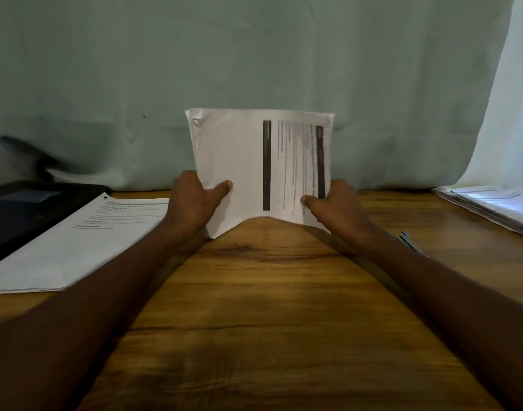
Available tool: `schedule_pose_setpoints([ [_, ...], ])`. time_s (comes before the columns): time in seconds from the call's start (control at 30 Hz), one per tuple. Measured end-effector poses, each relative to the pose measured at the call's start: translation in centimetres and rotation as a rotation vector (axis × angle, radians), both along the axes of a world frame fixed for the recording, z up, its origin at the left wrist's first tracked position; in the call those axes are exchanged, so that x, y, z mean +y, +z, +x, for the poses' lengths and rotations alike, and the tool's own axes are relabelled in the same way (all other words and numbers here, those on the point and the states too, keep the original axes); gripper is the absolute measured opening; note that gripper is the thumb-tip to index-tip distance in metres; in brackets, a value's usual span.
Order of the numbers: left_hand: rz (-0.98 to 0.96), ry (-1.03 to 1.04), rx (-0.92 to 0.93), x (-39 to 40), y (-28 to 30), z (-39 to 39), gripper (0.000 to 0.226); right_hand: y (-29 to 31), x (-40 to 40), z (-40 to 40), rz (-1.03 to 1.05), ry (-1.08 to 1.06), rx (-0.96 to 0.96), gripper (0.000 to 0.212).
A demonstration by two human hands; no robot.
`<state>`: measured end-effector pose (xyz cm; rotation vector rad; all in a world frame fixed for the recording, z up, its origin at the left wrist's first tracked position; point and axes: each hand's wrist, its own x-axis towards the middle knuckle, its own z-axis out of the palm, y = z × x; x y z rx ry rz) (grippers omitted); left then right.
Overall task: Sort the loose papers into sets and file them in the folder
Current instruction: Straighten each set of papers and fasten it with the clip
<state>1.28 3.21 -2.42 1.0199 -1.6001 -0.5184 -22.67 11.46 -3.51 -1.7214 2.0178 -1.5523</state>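
Observation:
A set of white printed papers (248,155) stands upright on its lower edge at the middle of the wooden table (254,307), turned sideways, with two dark bars across the print. My left hand (192,203) grips its left edge, thumb on the front. My right hand (337,209) grips its right edge the same way. The top left corner of the set is crumpled. A black folder (29,212) lies at the far left of the table. Partly over its near edge lies a flat stack of printed papers (76,244).
Another pile of papers (491,209) lies at the right edge of the table. A pen (408,241) shows just behind my right forearm. A pale green cloth (254,69) hangs behind the table as a backdrop.

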Motion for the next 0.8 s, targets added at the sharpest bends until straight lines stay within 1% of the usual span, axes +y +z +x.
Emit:
schedule_pose_setpoints([
  [0.07, 0.017, -0.018, -0.030, 0.1, -0.3, 0.1, 0.057, -0.3, -0.1, -0.1, 0.074, 0.015, -0.012, 0.049],
  [0.13, -0.054, -0.013, -0.034, 0.2, 0.1, 0.5, 0.055, -0.1, -0.1, 0.0, 0.040, 0.009, -0.010, 0.049],
  [0.2, -0.099, -0.008, 0.000, 0.0, 0.7, 0.7, 0.053, 0.2, -0.3, 0.3, -0.008, 0.025, -0.020, 0.047],
  [0.23, -0.093, -0.014, 0.002, -0.2, 0.7, 0.8, 0.053, 0.2, -0.3, 0.4, 0.009, 0.023, -0.013, 0.047],
  [0.3, -0.013, -0.041, -0.045, -0.2, 0.0, 0.4, 0.056, -0.1, -0.4, 0.5, 0.099, 0.009, 0.003, 0.049],
  [0.37, 0.045, -0.071, -0.011, -0.3, -0.6, 0.3, 0.056, -0.5, -0.5, 0.4, 0.123, 0.021, -0.054, 0.050],
  [0.4, 0.058, -0.096, 0.046, -0.4, -0.6, 0.4, 0.052, -0.5, -0.5, 0.3, 0.084, 0.027, -0.128, 0.048],
  [0.5, 0.113, -0.144, 0.193, -0.9, 0.5, 0.8, 0.035, 0.2, -0.3, 0.2, -0.068, 0.123, -0.488, 0.037],
  [0.57, 0.204, -0.219, 0.320, -1.6, 0.7, 1.0, 0.032, 0.7, -0.1, -0.2, -0.120, 0.200, -0.736, 0.030],
  [0.6, 0.256, -0.269, 0.390, -1.8, 0.6, 1.1, 0.031, 1.0, -0.1, -0.4, -0.124, 0.228, -0.820, 0.031],
  [0.63, 0.309, -0.319, 0.454, -1.7, 0.5, 1.0, 0.033, 1.2, -0.2, -0.6, -0.112, 0.268, -0.883, 0.034],
  [0.7, 0.411, -0.418, 0.560, -1.3, 0.4, 0.8, 0.045, 1.4, -0.2, -0.8, -0.059, 0.376, -0.993, 0.037],
  [0.73, 0.451, -0.459, 0.592, -1.2, 0.3, 0.6, 0.049, 1.5, -0.2, -0.7, -0.036, 0.432, -1.037, 0.037],
  [0.8, 0.506, -0.523, 0.613, -0.9, 0.2, -0.1, 0.051, 1.4, -0.4, -0.5, -0.017, 0.512, -1.089, 0.039],
])
